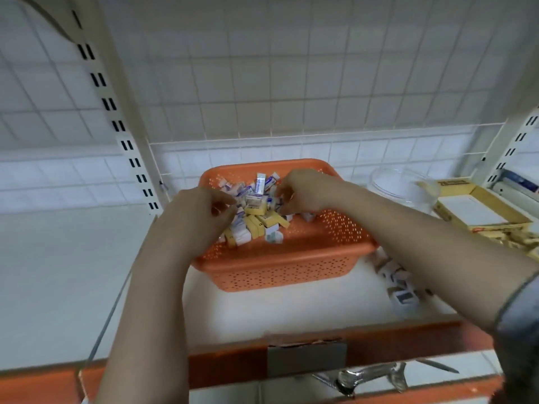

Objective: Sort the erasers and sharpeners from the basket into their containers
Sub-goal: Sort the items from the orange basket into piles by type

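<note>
An orange perforated basket (280,266) sits mid-shelf. It holds a heap of small white-and-blue wrapped erasers (260,182) and yellow boxed pieces (256,207). My left hand (198,214) hangs over the heap's left side, its fingers curled and the tips touching the pieces. My right hand (303,191) is at the heap's upper right with its fingers curled down among the pieces. Blur and the fingers themselves hide what either hand holds. A clear plastic tub (402,185) stands right of the basket.
A cardboard box (478,214) with a white insert and yellow pieces lies at the far right. Several small white pieces (401,287) lie on the shelf under my right forearm. A wire grid backs the shelf. White slotted uprights (128,141) flank it, and an orange strip (233,363) edges the front.
</note>
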`<state>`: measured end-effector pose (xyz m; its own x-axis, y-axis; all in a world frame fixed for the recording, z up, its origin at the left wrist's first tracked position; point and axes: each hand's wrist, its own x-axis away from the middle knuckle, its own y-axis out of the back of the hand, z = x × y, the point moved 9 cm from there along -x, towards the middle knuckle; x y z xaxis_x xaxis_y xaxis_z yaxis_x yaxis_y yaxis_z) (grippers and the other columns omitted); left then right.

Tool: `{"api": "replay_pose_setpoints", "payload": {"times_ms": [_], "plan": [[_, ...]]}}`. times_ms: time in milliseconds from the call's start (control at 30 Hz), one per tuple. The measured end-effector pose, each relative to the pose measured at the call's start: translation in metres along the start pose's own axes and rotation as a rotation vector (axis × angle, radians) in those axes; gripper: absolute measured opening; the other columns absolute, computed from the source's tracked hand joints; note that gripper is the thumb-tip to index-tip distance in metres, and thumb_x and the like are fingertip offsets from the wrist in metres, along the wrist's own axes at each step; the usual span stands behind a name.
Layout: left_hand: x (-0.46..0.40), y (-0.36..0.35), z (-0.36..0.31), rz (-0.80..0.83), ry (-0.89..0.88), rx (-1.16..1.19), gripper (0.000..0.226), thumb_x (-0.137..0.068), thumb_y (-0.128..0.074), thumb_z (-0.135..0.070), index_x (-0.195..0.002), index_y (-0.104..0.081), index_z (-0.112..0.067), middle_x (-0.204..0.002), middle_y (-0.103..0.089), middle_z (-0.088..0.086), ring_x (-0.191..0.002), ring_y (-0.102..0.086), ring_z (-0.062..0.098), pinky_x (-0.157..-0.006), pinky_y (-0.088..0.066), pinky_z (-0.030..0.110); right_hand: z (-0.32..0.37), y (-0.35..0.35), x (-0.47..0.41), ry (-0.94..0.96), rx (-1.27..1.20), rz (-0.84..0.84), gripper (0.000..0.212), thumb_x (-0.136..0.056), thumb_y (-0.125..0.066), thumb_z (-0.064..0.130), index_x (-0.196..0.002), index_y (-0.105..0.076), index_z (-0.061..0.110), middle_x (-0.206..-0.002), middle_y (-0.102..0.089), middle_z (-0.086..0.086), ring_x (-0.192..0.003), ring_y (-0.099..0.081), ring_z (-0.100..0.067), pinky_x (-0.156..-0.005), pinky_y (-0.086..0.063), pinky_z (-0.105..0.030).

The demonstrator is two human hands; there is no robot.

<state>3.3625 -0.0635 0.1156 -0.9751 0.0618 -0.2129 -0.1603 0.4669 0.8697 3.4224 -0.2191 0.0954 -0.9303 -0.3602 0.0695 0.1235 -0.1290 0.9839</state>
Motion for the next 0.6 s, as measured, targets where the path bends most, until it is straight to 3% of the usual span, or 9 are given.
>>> {"api": "replay_pose_setpoints", "payload": {"times_ms": [100, 267, 467, 600], "plan": [[0.002, 0.003, 0.003, -0.022, -0.006, 0.006, 0.027, -0.09, -0.056, -0.034, -0.115, -0.065, -0.031, -0.106, -0.068, -0.004, -0.092, -0.059, 0.011, -0.08, -0.049, 0.033, 0.019, -0.018, -0.019, 0.105, 0.173, 0.058, 0.043, -0.081, -0.072, 0.032, -0.12, -0.062, 0.018, -0.113, -0.064, 0.001, -0.093, -0.058, -0.017, -0.076, -0.048, -0.029], [0.007, 0.005, 0.007, -0.039, -0.003, 0.028, 0.028, -0.091, -0.055, -0.033, -0.117, -0.064, -0.028, -0.112, -0.066, -0.005, -0.094, -0.057, 0.008, -0.078, -0.042, 0.025, 0.027, -0.031, -0.032, 0.118, 0.347, -0.005, 0.045, -0.078, -0.071, 0.046, -0.104, -0.055, 0.014, -0.099, -0.06, -0.001, -0.094, -0.059, -0.023, -0.066, -0.045, -0.031], [0.011, 0.004, 0.013, -0.041, 0.0, 0.043, 0.027, -0.09, -0.057, -0.037, -0.115, -0.065, -0.03, -0.111, -0.066, -0.007, -0.097, -0.059, 0.01, -0.081, -0.048, 0.03, 0.02, -0.035, -0.036, 0.051, 0.151, -0.012, 0.035, -0.077, -0.075, 0.026, -0.103, -0.057, 0.011, -0.101, -0.065, -0.006, -0.09, -0.06, -0.024, -0.075, -0.054, -0.038], [0.007, 0.003, 0.014, -0.018, -0.022, 0.031, 0.026, -0.091, -0.057, -0.033, -0.115, -0.066, -0.026, -0.111, -0.067, -0.005, -0.096, -0.058, 0.008, -0.077, -0.042, 0.024, 0.012, -0.027, -0.038, 0.011, 0.04, -0.05, 0.027, -0.08, -0.072, 0.021, -0.102, -0.065, 0.005, -0.102, -0.067, -0.011, -0.09, -0.065, -0.025, -0.077, -0.055, -0.036]]}}
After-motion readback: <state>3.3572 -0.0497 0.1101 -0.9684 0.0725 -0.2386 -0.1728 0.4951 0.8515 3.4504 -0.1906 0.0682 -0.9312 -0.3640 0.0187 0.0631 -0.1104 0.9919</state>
